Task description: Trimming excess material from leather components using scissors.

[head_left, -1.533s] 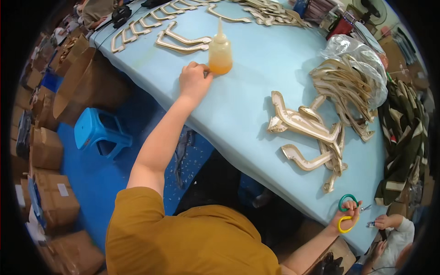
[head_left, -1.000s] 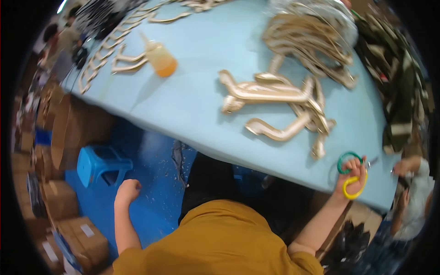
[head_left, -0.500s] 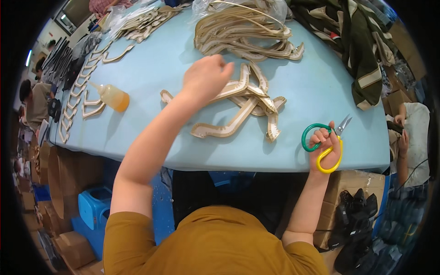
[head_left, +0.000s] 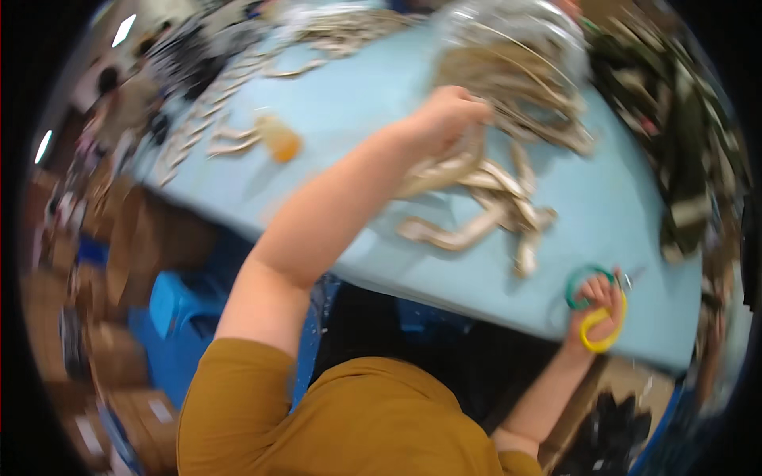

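Observation:
My left hand (head_left: 451,119) is over the middle of the table, closed in a pinch at the upper end of a beige-and-white fabric strip (head_left: 475,151); blur hides the fingertips. Below it, several similar curved strips (head_left: 460,235) cross one another in a loose heap. At the table's near right edge, my right hand (head_left: 597,300) is closed around scissors (head_left: 604,339) with one green and one yellow handle loop. Their blades point away to the right, off the strips.
Behind the heap lies a big bundle of strips (head_left: 516,79) under clear plastic. A squeeze bottle (head_left: 279,140) of orange liquid stands left, by a row of strips (head_left: 193,127). Dark green fabric (head_left: 690,174) covers the right side. A blue stool (head_left: 176,305) is below left.
The whole view has tilted and blurred, shifting the table's contents rightward. My left hand has closed on a strip of the heap. The scissors stay in my right hand.

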`<state>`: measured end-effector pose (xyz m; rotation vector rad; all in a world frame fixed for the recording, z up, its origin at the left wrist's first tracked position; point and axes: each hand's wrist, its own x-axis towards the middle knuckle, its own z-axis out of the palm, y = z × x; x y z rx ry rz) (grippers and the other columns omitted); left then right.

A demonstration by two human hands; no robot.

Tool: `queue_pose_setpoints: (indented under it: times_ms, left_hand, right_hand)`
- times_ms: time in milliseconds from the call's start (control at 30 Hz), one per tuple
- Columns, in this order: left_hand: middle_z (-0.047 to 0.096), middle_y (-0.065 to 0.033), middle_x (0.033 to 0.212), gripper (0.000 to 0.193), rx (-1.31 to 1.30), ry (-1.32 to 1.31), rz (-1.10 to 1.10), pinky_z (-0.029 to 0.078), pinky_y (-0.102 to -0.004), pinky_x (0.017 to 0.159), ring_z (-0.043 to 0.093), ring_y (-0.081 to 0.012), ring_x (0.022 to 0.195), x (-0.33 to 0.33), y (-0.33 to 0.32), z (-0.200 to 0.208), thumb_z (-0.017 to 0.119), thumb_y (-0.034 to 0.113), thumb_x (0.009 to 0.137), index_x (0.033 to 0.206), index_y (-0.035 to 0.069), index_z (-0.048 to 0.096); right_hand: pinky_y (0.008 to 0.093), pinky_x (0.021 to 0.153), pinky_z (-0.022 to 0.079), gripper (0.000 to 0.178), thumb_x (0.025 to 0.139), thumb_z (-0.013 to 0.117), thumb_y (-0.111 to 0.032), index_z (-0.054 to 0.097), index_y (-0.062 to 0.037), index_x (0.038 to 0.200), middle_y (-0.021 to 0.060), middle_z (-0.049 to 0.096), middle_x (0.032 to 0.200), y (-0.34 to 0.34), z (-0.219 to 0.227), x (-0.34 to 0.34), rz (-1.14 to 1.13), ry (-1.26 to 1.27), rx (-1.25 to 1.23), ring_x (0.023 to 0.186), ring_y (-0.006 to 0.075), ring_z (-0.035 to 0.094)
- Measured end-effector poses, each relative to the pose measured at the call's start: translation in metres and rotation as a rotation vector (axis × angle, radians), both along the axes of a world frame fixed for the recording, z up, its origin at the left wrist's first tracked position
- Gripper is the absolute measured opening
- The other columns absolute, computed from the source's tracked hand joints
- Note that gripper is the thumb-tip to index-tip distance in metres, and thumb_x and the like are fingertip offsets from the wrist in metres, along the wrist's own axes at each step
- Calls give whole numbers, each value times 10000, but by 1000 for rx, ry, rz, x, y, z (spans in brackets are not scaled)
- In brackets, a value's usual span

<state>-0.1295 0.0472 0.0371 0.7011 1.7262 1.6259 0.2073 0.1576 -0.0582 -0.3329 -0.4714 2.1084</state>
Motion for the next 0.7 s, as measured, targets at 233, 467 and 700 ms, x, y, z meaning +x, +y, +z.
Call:
queue_pose_setpoints:
  times_ms: [233,467,700]
  left_hand:
    - [597,-93,619,204,-146,555,205,452,-274,535,566,-155,553,-8,-100,92,597,189,650,708,-6,581]
    - [550,-32,642,284,-206,903,277,408,-238,540,500,-95,595,37,-221,152,656,278,707,746,8,578]
    - [539,28,708,129,57,549,352,398,-169,550,497,-25,615,88,-308,120,634,83,795,867,38,537]
  right_hand:
    - [258,648,372,294,912,404,-94,410,28,1180,38,387,803,1,3,11,41,-77,172,713,133,381]
    - [247,633,391,326,885,465,-81,410,38,1184,42,367,791,-2,6,4,51,-56,156,711,140,391]
    - [248,632,392,312,887,464,-83,417,23,1176,33,374,776,4,2,19,19,-53,184,695,129,395]
